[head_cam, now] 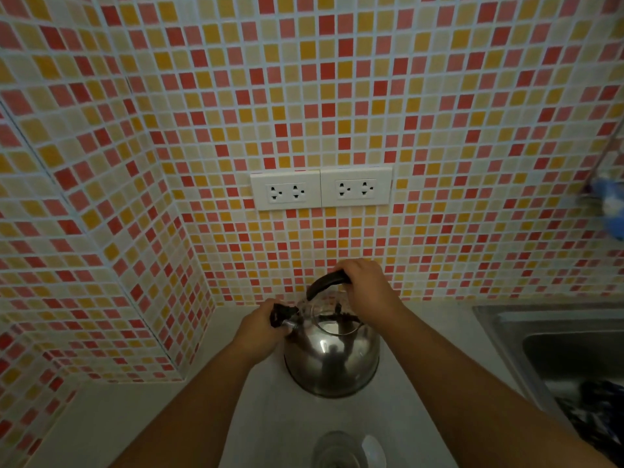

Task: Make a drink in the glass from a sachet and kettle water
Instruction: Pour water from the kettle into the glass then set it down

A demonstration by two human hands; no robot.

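Tiled wall behind, your right grip (366, 292) clamps the kettle (332, 359) handle, left grip (261, 329) pinches its spout cap; next, pour into the glass (334, 449) nearer you.

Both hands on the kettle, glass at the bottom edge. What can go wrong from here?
1. The left hand is at the black spout cap of the metal kettle; if the water is hot, steam or a drip could scald it.
2. The glass stands between the forearms, near the body; lifting the kettle back could knock it.
3. The right hand grips the handle at one end, so the kettle may swing when lifted.
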